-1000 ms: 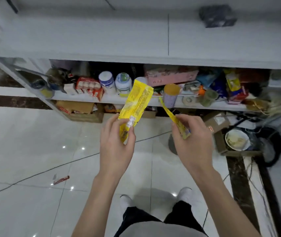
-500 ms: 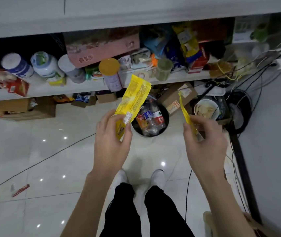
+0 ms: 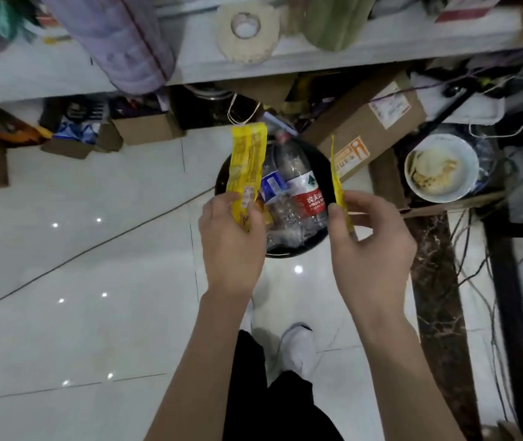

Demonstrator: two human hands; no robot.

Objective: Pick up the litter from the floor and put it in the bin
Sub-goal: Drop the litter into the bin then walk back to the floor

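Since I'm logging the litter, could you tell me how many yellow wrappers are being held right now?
2. The wide yellow wrapper is in the left hand; the narrow yellow wrapper is in the right hand. Both are over the bin.

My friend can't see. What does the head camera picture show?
Two hands hold yellow wrappers above a black bin of plastic bottles: the left hand a wide wrapper, the right hand a thin strip.

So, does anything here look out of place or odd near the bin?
Yes. A white bowl with food remains sits on the floor right of the black bin, among tangled cables. A cardboard box leans tilted beside the bin. Both hands hold yellow wrappers above the bin, not yet dropped.
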